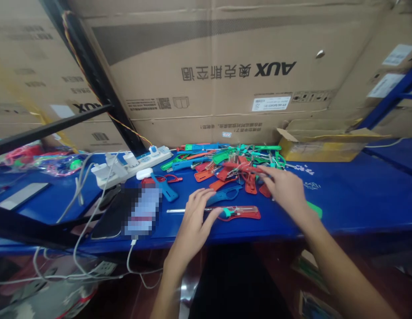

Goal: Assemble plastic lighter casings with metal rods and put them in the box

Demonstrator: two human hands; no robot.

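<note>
A heap of plastic tags with metal parts (232, 166) in red, green and blue lies on the blue table (342, 208). My right hand (285, 188) is over the heap's right side, its fingers spread and their tips at the red tags. My left hand (192, 226) hangs just above the table with its fingers apart, holding nothing. Its thumb is close to a red tag with a long metal rod (241, 213). A blue tag (224, 195) lies just beyond that thumb.
A power strip with white chargers (132, 165) and a black phone (106, 213) sit to the left, with cables running over the table edge. A black rack upright (102, 79) stands at left. Large cardboard boxes (206, 66) fill the back, and a low box (319, 148) stands right.
</note>
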